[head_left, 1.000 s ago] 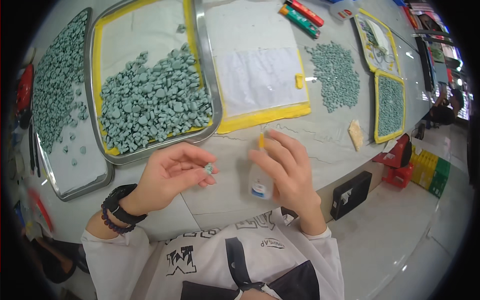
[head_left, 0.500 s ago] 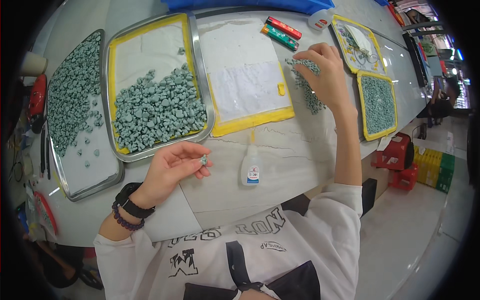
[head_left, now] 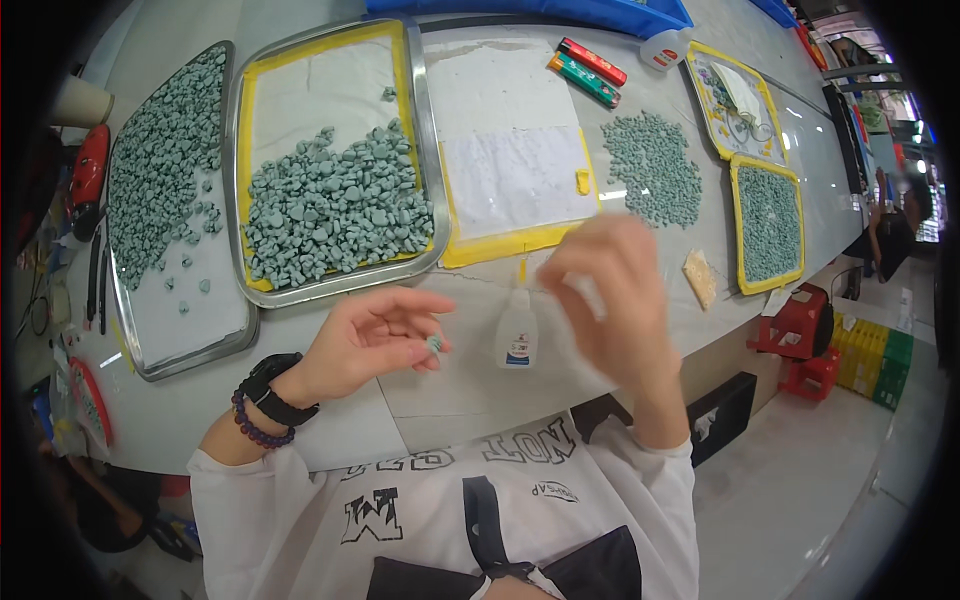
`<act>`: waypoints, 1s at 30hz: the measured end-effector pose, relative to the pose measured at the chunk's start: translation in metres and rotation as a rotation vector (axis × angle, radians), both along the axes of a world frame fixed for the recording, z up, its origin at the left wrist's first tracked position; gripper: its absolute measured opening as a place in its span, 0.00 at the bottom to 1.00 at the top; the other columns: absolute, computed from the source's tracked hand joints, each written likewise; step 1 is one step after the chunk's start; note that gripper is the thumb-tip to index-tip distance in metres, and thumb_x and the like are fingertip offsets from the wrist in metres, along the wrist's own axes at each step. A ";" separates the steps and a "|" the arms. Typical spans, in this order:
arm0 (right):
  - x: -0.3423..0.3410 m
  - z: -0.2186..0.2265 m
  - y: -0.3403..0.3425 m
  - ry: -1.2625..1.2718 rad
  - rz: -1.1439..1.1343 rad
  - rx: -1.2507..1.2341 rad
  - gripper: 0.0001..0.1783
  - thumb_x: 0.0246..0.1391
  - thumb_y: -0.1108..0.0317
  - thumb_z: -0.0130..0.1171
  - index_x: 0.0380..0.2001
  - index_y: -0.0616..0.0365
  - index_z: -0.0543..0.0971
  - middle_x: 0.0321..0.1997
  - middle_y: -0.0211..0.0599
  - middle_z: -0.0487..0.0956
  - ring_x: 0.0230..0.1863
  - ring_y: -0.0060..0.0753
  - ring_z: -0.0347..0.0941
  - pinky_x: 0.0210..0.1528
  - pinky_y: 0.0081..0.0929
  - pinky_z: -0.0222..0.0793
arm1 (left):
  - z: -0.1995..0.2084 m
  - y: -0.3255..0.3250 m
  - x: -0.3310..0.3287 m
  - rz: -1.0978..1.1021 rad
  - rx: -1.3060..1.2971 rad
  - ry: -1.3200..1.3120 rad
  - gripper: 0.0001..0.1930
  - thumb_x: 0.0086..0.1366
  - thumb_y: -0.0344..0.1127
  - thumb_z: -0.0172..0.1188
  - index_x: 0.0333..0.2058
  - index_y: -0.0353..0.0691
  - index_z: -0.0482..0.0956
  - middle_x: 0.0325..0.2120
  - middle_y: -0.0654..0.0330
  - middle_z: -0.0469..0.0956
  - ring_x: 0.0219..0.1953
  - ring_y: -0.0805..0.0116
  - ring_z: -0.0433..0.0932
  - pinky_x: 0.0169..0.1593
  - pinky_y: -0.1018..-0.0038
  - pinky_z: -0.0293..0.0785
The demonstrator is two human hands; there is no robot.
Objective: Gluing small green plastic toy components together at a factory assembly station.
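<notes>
At six o'clock, the table edge [head_left: 470, 426] borders your shirt [head_left: 430, 520]; left hand [head_left: 372, 335] pinches a stone [head_left: 433, 344]; blurred right hand [head_left: 618, 300] arches, grip unclear.

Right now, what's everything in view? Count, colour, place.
Held piece: one, green, left fingers
Bottles: two, whitish, between hands and far right
Steel trays: two, silver, left
Stones: uncounted, green, on steel trays
Board: one, white, yellow edge, centre
Slim sticks: two, red, green, beside board
Chips: uncounted, green, right of board
Small trays: two, yellow edges, right
Tan piece: one, tan, right
Blue bins: two, far edge
Table: one, pale, beneath
Floor items: several, mixed, right
Left hand: one, left
Right hand: one, blurred, right
</notes>
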State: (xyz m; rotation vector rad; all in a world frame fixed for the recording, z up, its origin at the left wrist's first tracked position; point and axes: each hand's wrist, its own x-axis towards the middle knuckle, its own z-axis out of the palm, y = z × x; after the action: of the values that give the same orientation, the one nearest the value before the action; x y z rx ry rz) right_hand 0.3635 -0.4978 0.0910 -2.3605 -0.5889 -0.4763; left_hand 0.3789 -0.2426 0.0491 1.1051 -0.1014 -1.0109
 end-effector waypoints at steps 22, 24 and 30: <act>-0.019 -0.046 0.058 -0.014 -0.047 -0.017 0.10 0.34 0.69 0.63 0.25 0.50 0.75 0.26 0.24 0.74 0.35 0.31 0.69 0.51 0.42 0.60 | -0.002 0.010 0.018 -0.248 -0.136 0.144 0.23 0.57 0.17 0.55 0.54 0.32 0.68 0.38 0.52 0.77 0.40 0.72 0.76 0.43 0.78 0.72; -0.024 -0.038 0.054 0.037 -0.030 0.032 0.09 0.36 0.68 0.63 0.25 0.49 0.74 0.27 0.23 0.74 0.37 0.32 0.68 0.52 0.43 0.59 | -0.006 0.007 0.012 -0.159 -0.137 0.118 0.22 0.56 0.16 0.55 0.52 0.31 0.69 0.38 0.51 0.77 0.40 0.71 0.76 0.44 0.77 0.73; -0.023 -0.042 0.060 0.104 0.033 0.116 0.10 0.35 0.69 0.64 0.25 0.49 0.75 0.28 0.24 0.74 0.37 0.32 0.68 0.55 0.43 0.56 | -0.012 0.003 0.005 0.053 -0.132 -0.021 0.16 0.53 0.13 0.57 0.42 0.29 0.76 0.40 0.50 0.75 0.42 0.66 0.76 0.47 0.74 0.75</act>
State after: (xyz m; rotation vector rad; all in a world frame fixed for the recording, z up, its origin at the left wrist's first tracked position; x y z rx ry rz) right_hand 0.3400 -0.4375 0.0488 -2.2472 -0.5370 -0.3605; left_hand 0.3841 -0.2398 0.0370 0.9931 -0.1530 -0.9328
